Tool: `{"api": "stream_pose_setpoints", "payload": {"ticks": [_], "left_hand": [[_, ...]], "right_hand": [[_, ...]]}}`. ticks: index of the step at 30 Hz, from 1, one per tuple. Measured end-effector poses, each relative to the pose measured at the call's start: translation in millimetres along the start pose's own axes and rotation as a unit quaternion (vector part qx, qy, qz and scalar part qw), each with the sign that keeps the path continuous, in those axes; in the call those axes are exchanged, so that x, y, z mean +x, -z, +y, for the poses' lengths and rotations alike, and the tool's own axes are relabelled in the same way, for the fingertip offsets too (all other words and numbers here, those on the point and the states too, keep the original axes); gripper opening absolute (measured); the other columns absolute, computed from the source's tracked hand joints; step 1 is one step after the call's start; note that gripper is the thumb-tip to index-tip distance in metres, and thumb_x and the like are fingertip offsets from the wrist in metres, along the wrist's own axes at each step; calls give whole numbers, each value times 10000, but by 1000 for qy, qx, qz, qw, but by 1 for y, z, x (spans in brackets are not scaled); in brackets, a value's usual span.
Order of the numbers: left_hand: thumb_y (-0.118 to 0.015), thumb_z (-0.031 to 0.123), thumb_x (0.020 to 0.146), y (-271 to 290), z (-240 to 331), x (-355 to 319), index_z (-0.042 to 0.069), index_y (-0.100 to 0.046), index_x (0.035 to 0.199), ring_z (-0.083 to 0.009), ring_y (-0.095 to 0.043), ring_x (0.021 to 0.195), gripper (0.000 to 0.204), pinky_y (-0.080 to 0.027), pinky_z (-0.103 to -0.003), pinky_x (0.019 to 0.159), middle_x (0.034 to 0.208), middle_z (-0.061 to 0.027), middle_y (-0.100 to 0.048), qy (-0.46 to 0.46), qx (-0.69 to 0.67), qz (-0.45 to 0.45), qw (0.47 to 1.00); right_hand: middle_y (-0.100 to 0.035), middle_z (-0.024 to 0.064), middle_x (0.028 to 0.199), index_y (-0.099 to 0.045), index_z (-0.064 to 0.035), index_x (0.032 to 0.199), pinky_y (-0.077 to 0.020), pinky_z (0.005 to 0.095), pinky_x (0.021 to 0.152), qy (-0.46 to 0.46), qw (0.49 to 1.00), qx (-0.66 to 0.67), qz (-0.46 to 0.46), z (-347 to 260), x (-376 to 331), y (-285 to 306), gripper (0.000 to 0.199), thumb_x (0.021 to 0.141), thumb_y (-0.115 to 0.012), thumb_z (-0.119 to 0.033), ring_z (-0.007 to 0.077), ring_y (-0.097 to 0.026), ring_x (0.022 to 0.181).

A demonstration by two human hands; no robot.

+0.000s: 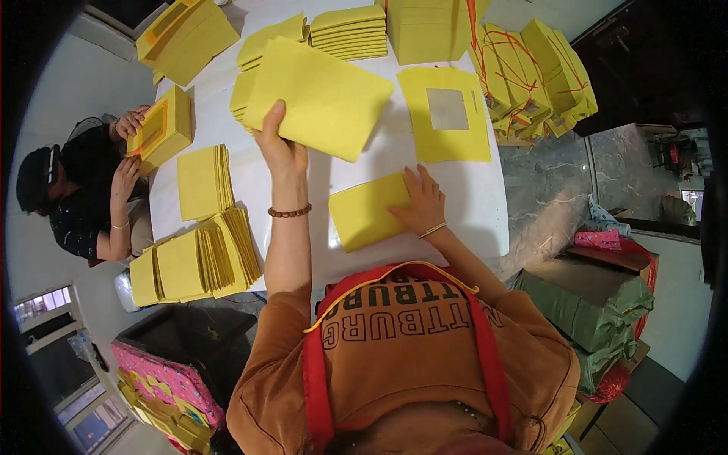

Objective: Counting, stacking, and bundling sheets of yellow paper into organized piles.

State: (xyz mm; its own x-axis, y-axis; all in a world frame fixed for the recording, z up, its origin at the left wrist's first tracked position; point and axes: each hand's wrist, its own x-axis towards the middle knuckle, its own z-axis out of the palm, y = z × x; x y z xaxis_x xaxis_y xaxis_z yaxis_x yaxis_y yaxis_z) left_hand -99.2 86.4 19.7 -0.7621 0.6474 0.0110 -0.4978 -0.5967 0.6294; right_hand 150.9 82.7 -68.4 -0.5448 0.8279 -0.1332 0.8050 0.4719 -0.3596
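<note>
My left hand (282, 152), with a beaded bracelet at its wrist, holds up a flat yellow folded piece (326, 95) by its near edge, thumb on top. The piece is raised and tilted above the white table. My right hand (422, 205) lies with fingers spread on the right end of a second flat yellow piece (364, 216), which rests on the table in front of me. Beyond that hand lies a yellow sheet (481, 129) with a pale rectangular window. The raised piece partly covers a stack of yellow pieces (241, 95) behind it.
More yellow stacks stand on the white table (485, 220) at the far side (349, 34) and left (193, 262). At left, a co-worker (87, 182) holds a yellow box (168, 129). Yellow bags with red cords (531, 76) stand beyond the right edge; cartons (591, 296) sit at right.
</note>
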Motion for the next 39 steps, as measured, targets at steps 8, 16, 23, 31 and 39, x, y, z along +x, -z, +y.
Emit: {"api": "stream_pose_setpoints", "payload": {"ticks": [8, 16, 23, 31, 39], "left_hand": [[-553, -38, 752, 5, -70, -41, 56, -317, 1241, -224, -454, 1081, 550, -431, -333, 892, 1169, -103, -442, 112, -38, 28, 993], [-649, 6, 673, 68, -33, -25, 56, -338, 1221, -191, -401, 1143, 632, -322, -331, 990, 1191, -85, -438, 185, 105, -139, 967], [-800, 321, 533, 115, -32, -11, 56, -282, 1309, -300, -244, 1239, 970, -144, -418, 1027, 1280, -137, -355, -28, 775, -294, 558], [-764, 423, 564, 132, -49, -4, 103, -357, 1275, -296, -188, 1261, 880, -71, -440, 1017, 1274, -127, -373, -47, 756, -303, 578], [-689, 272, 737, 71, -65, -8, -16, -327, 1252, -142, -508, 707, 692, -412, -214, 609, 944, -84, -538, 61, 391, -174, 902]], "right_hand": [[-299, 101, 1323, 98, -128, 1380, -280, 374, 1012, 21, 688, 725, 11, -5, 82, 41, 1046, 695, -692, -127, 238, -335, 1202], [-330, 109, 1297, 143, -122, 1369, -358, 349, 962, 76, 719, 691, 21, -7, 112, 31, 1144, 637, -727, 1, 206, -392, 1153], [-328, 119, 1271, 54, -68, 1378, -327, 338, 983, 211, 872, 441, -19, 13, 139, -5, 1161, 586, -795, -87, 244, -357, 1177], [-333, 131, 1257, -16, -69, 1380, -327, 347, 983, 209, 873, 436, -58, 15, 142, -13, 1141, 563, -811, -108, 248, -366, 1162], [-439, 108, 1176, -138, -72, 1333, -467, 358, 835, 7, 740, 673, 4, 12, 165, 33, 943, 620, -753, -21, 228, -498, 1034]]}}
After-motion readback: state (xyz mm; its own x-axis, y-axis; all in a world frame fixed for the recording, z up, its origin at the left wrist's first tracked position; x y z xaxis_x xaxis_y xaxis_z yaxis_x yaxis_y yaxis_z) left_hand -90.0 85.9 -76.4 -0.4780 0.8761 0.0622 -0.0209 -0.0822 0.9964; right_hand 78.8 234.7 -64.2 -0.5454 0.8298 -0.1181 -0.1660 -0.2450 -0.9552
